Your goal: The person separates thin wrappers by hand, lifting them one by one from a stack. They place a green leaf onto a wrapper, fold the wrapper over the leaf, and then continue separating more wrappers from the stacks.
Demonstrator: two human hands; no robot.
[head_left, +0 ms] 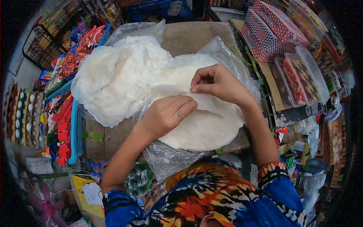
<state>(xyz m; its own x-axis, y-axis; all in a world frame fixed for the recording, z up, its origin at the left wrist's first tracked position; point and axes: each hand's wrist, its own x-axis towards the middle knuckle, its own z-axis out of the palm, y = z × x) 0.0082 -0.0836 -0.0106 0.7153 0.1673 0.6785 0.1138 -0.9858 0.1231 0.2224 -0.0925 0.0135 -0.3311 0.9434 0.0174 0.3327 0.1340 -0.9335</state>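
Note:
A stack of thin, round, whitish spring roll wrappers [204,130] lies on a clear plastic sheet [170,160] in front of me. My right hand [219,84] pinches thumb and fingers together at the lifted edge of the top wrapper. Close beside it, my left hand [166,115] is closed at the same fold, with its fingertips turned under and partly hidden. A ring mark shows on one of its fingers. To the left rises a loose, crumpled heap of separated wrappers [117,75], which touches the stack.
A worn brown tabletop [189,36] lies underneath. Blue baskets [77,132] of packaged snacks line the left side. On the right are checkered boxes [270,32] and clear plastic tubs [306,79]. Egg trays [24,113] stand at far left.

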